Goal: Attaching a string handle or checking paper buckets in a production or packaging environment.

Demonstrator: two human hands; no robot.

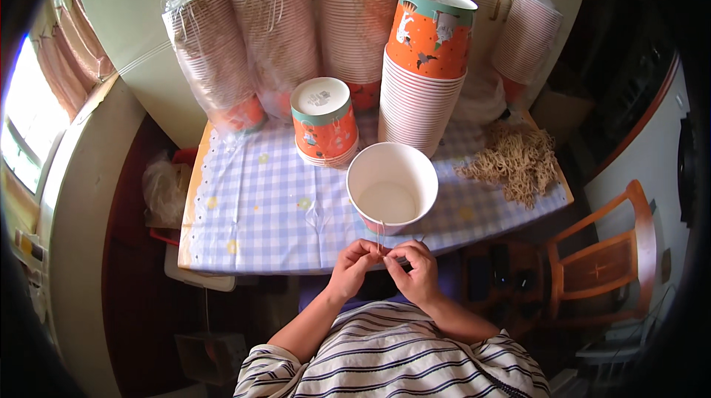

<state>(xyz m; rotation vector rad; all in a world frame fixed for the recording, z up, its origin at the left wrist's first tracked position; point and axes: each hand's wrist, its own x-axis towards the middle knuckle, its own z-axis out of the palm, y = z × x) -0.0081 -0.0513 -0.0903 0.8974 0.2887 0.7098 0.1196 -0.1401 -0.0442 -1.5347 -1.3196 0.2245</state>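
Observation:
A white-lined paper bucket point(392, 183) stands upright at the table's near edge, its open mouth facing up. From its near side a thin pale cord point(380, 233) runs down to my fingers. My left hand point(354, 266) pinches this cord, thumb and fingertips together. Close beside it, almost touching, my right hand point(416, 271) is also closed at the fingertips on the cord. The cord's ends are too fine to make out. To the right on the table lies a tangled heap of tan cords point(522, 165).
Behind the bucket rises a tall stack of upside-down orange and green paper buckets point(424, 94), with a shorter stack point(324, 124) to its left. Several bagged stacks point(278, 35) line the back. A blue checked tablecloth point(266, 213) covers the table. A wooden chair point(598, 265) stands at right.

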